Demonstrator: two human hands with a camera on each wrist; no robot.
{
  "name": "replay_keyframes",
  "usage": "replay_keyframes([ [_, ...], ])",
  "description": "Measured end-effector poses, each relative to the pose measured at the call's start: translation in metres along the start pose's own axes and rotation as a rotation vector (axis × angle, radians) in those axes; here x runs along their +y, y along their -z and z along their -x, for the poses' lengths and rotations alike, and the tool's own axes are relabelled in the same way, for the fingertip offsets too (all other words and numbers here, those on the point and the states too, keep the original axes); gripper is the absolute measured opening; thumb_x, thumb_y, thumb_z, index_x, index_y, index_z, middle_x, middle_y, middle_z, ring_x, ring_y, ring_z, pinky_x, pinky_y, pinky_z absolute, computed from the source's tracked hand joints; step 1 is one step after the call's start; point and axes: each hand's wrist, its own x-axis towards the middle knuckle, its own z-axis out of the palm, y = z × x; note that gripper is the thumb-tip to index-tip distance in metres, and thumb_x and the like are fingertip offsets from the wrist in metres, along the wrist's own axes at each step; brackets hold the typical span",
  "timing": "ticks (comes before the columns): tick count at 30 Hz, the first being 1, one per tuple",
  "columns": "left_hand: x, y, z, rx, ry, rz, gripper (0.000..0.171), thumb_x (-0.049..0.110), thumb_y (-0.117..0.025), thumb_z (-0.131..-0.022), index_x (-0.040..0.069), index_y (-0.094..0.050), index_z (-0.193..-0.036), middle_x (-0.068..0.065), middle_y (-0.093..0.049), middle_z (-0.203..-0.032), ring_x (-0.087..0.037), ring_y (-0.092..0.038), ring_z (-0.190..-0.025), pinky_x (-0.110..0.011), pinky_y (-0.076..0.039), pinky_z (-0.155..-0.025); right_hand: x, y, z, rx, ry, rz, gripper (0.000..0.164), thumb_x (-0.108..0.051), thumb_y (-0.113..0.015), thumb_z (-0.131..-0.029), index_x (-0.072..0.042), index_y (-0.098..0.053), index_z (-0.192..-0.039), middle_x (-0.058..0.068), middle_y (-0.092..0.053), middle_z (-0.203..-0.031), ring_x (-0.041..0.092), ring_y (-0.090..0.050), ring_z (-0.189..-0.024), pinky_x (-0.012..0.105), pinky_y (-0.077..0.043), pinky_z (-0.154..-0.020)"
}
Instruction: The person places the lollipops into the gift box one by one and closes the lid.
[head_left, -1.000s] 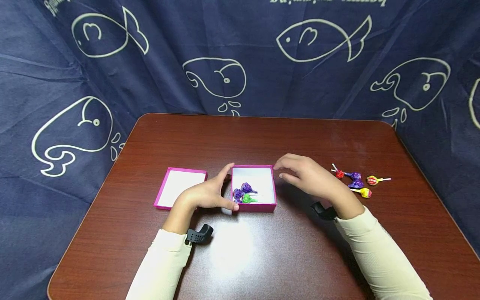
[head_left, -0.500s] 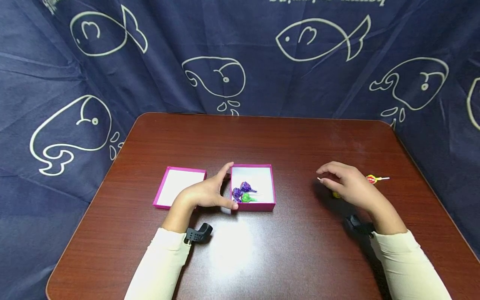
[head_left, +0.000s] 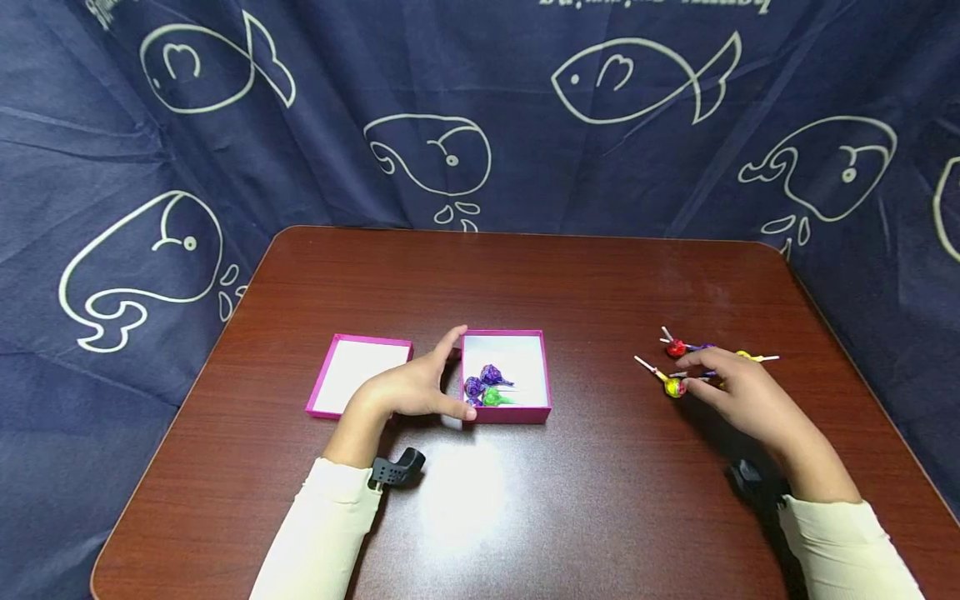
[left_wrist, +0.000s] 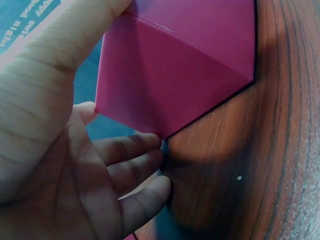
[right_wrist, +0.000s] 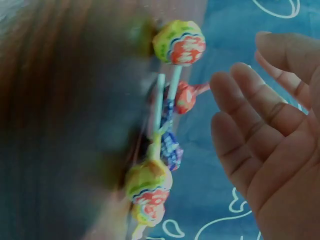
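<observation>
My left hand (head_left: pixel 405 385) grips the pink box (head_left: pixel 513 415) along its left side, thumb at the near corner and index finger at the far one. Its remaining fingers (left_wrist: pixel 132 162) spread beside the box wall in the left wrist view. Inside the box lie purple lollipops (head_left: pixel 491 375) and a green lollipop (head_left: pixel 495 397). My right hand (head_left: pixel 750 404) hovers at the loose lollipops, fingers relaxed and holding nothing. A yellow lollipop (head_left: pixel 673 387) lies right at its fingertips, stick pointing left. The hand partly hides others behind it; a red lollipop (head_left: pixel 676 347) shows beyond.
The box's pink lid (head_left: pixel 360 377), white inside up, lies left of the box, partly behind my left hand. In the right wrist view, a purple lollipop (right_wrist: pixel 171 150) lies among the yellow ones. A blue cloth with white fish and whales (head_left: pixel 525 167) hangs behind the table (head_left: pixel 585 500).
My right hand has moved from beside the box rightward to the loose lollipops. A yellow lollipop now shows left of that group, uncovered as the hand drew back. My left hand stays put.
</observation>
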Motion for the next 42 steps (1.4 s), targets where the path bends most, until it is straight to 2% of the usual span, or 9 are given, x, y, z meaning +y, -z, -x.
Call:
replay_keyframes([
  [6,0.001,0.0,0.0,-0.001,0.004,0.013,0.123,0.04,-0.088,-0.075,0.024,0.0,-0.159,-0.017,-0.022,-0.161,-0.029,-0.038,-0.138,-0.047,-0.03,-0.112,0.007,-0.006,0.006,0.012,-0.006,0.034,0.029,0.001,-0.082,-0.075,-0.012,-0.072,-0.099,0.001,-0.071,-0.096,0.019,-0.062,-0.084,0.02,-0.04,-0.075],
  [14,0.0,0.0,0.0,0.001,0.002,0.01,0.123,0.038,-0.088,-0.075,0.023,0.0,-0.159,-0.017,-0.024,-0.16,-0.028,-0.039,-0.137,-0.046,-0.03,-0.112,0.009,-0.011,0.008,-0.013,-0.043,0.034,0.024,0.0,-0.081,-0.077,-0.014,-0.07,-0.094,-0.004,-0.069,-0.09,0.011,-0.058,-0.078,0.021,-0.04,-0.07],
  [24,0.002,0.0,0.001,0.006,0.007,0.016,0.123,0.039,-0.088,-0.074,0.023,-0.001,-0.159,-0.017,-0.026,-0.159,-0.028,-0.041,-0.136,-0.046,-0.031,-0.111,0.006,-0.013,0.004,-0.063,-0.071,0.073,0.018,-0.006,-0.08,-0.08,-0.015,-0.069,-0.092,-0.006,-0.067,-0.087,0.012,-0.059,-0.077,0.034,-0.044,-0.067],
  [31,0.003,0.0,0.001,0.005,0.009,0.015,0.123,0.039,-0.088,-0.074,0.023,-0.001,-0.159,-0.017,-0.026,-0.159,-0.028,-0.041,-0.136,-0.046,-0.031,-0.111,0.005,-0.015,0.003,-0.092,-0.088,0.055,0.018,-0.011,-0.081,-0.08,-0.017,-0.068,-0.09,-0.012,-0.061,-0.08,0.004,-0.052,-0.07,0.031,-0.043,-0.06],
  [42,0.003,0.0,0.001,0.002,0.006,0.007,0.123,0.039,-0.087,-0.075,0.022,0.0,-0.159,-0.017,-0.024,-0.16,-0.029,-0.041,-0.136,-0.047,-0.032,-0.111,0.007,-0.017,-0.001,-0.118,-0.106,0.051,0.018,-0.009,-0.081,-0.08,-0.014,-0.066,-0.088,-0.012,-0.055,-0.073,0.004,-0.041,-0.063,0.029,-0.034,-0.054],
])
